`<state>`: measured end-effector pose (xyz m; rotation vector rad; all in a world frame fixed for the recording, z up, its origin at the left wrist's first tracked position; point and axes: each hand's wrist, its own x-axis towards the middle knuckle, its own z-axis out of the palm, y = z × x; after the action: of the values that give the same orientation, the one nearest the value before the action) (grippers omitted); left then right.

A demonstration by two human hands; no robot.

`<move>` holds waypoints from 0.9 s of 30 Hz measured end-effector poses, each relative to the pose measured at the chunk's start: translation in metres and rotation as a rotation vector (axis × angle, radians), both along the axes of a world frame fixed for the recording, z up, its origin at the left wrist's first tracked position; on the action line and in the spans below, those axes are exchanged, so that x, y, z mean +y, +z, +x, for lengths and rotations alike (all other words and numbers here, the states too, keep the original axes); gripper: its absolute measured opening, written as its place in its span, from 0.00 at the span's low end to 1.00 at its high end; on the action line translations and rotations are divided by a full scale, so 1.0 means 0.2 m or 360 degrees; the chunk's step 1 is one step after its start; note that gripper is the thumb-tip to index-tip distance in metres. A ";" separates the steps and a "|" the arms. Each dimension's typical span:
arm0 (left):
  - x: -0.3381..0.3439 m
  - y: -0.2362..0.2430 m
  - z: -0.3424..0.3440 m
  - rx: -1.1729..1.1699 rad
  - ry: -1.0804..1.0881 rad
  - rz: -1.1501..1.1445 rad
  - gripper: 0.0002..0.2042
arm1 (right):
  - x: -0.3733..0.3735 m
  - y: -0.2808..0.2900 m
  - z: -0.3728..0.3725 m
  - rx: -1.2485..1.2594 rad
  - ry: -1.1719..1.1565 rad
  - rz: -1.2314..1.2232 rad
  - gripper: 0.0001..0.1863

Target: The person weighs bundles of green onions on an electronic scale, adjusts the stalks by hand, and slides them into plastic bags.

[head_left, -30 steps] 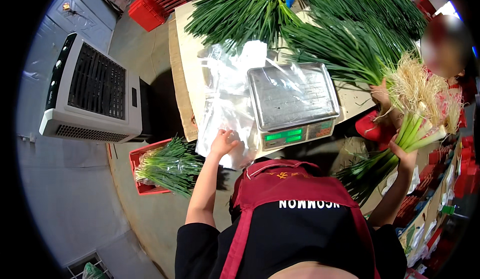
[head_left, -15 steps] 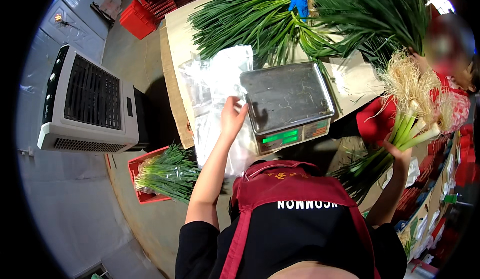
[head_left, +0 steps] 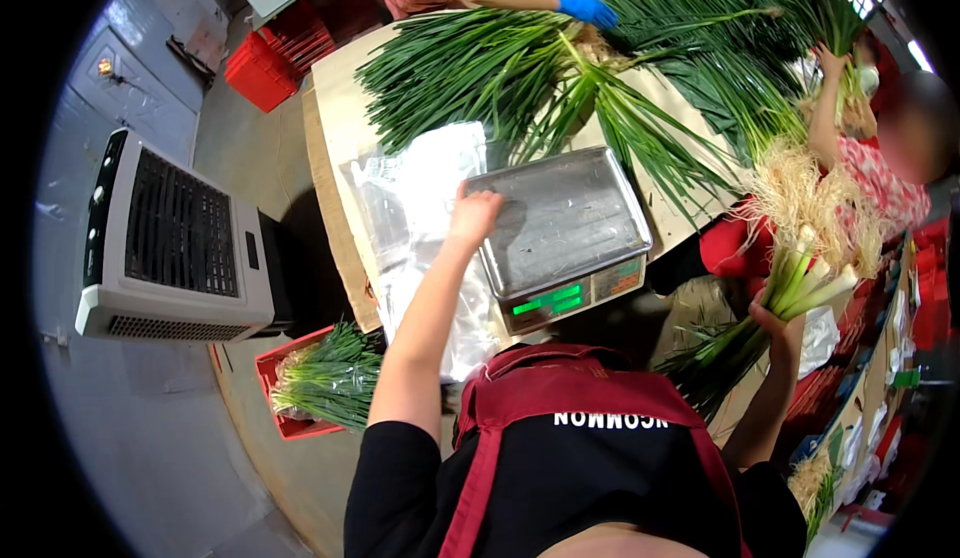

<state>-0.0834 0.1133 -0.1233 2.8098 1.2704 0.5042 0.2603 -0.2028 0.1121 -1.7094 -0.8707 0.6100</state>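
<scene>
At the right, my right hand (head_left: 774,324) is closed round a bunch of green onions (head_left: 798,276), its pale roots upward and its dark leaves hanging down toward me. My left hand (head_left: 476,214) is at the left rim of a digital scale (head_left: 565,223), thumb apart from the bent fingers, with nothing visible in it. The metal pan of the scale holds only small scraps and wet marks; its green display is lit. Under and beside my left forearm lie clear plastic bags (head_left: 440,173) on the table.
Loose green onions (head_left: 470,73) cover the table's far side, where a blue-gloved hand (head_left: 588,9) of a co-worker reaches in. Another person (head_left: 880,183) at the right lifts a bunch. An air cooler (head_left: 175,243) and a red crate (head_left: 290,425) with bagged onions stand left.
My left hand has shifted slightly toward the scale pan. My right hand still grips its bunch. The gloved co-worker's arm reaches further in, and the person at the right has raised a bunch away.
</scene>
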 end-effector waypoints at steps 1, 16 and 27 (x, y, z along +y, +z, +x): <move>-0.02 0.07 -0.02 -0.0384 -0.0094 0.0011 0.07 | -0.01 0.00 0.01 -0.0004 -0.0029 -0.0006 0.27; -0.43 0.33 -0.02 -0.0159 0.0049 -0.0116 0.11 | 0.01 -0.06 -0.01 -0.0129 0.0004 -0.0194 0.12; -0.68 -0.03 0.34 -0.0196 -0.0140 -0.0198 0.06 | -0.02 -0.17 0.03 0.0015 0.0090 -0.0262 0.13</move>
<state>-0.0158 -0.0227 -0.1289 2.6729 1.1098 0.5638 0.2670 -0.2078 0.0782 -1.8324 -0.8846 0.7443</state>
